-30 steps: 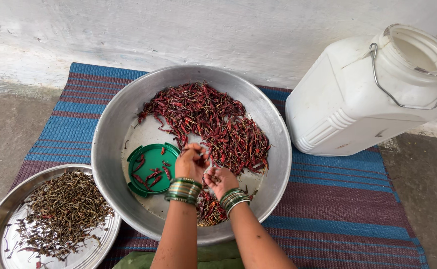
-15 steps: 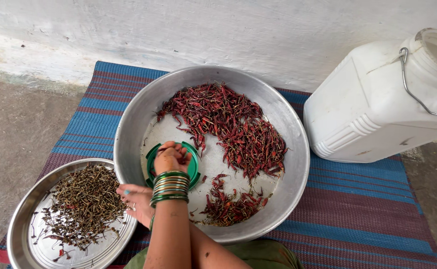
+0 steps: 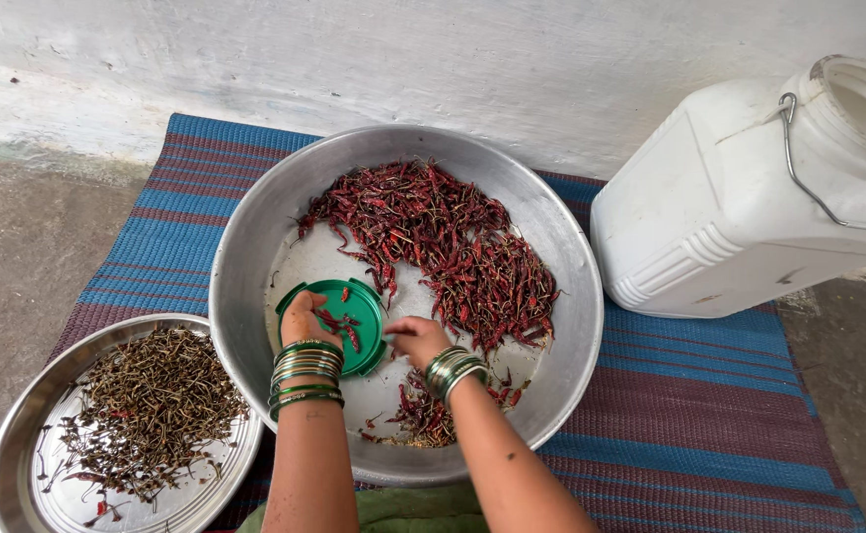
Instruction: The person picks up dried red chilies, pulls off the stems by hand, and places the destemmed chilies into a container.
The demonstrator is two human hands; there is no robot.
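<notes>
Dried red chillies (image 3: 452,252): I see the main heap across the upper and right part of the big steel basin (image 3: 245,247), at frame centre; a smaller heap (image 3: 423,415) lies at the basin's lower middle, near its front rim.
Green lid (image 3: 339,301): lies flat on the basin floor, left of centre, with a few chillies on it; its left edge is close to the basin wall.
Left hand (image 3: 301,321): I see it resting on the lid's lower left edge, fingers curled; whether it grips anything I cannot tell. Green bangles ring the wrist.
Right hand (image 3: 418,341): just right of the lid, fingers bent and pinched together near loose chillies; what it pinches I cannot make out.
Open room: bare basin floor shows between the lid and the main heap, and between the two hands.
Steel plate (image 3: 18,474): lower left of frame, heaped with dry stems (image 3: 147,410); its rim meets the basin's left side.
White plastic jar (image 3: 739,212): upper right, tilted, mouth open, wire handle; apart from the basin's right rim.
Striped mat (image 3: 699,415): under everything, free at lower right.
Wall (image 3: 354,59): along the top edge.
</notes>
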